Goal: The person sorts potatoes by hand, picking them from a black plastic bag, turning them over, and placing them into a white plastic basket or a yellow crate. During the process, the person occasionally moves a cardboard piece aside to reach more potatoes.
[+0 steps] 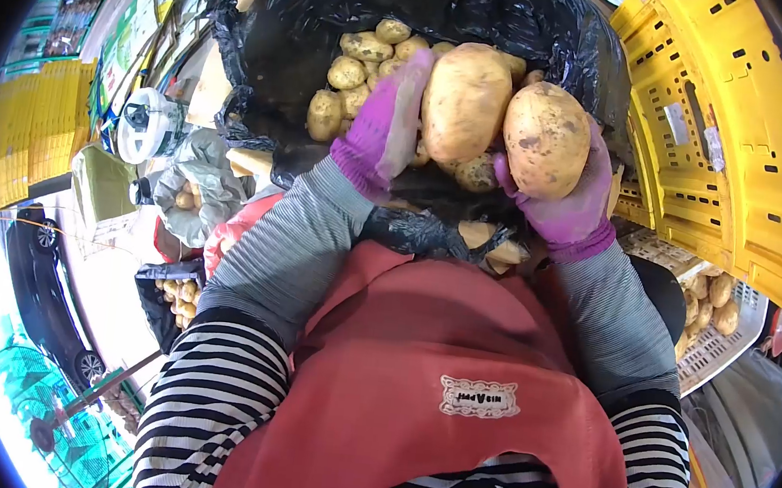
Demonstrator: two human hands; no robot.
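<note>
Both my hands wear purple gloves and are raised over a box lined with black plastic (280,73). In my left hand (389,121) is a large pale potato (466,103), held at its left side. My right hand (572,200) is wrapped around a second large potato (546,140), which has dark specks. The two potatoes are side by side, close together. Below and behind them, smaller potatoes (347,74) lie in the black lining, partly hidden by my hands and the big potatoes.
Yellow crates (740,136) stand at the right, above a white basket (729,347) with potatoes. At the left are a plastic bag (200,174) holding potatoes, a black-lined container (156,292) of potatoes, a white bucket (143,126) and stacked yellow crates (30,134).
</note>
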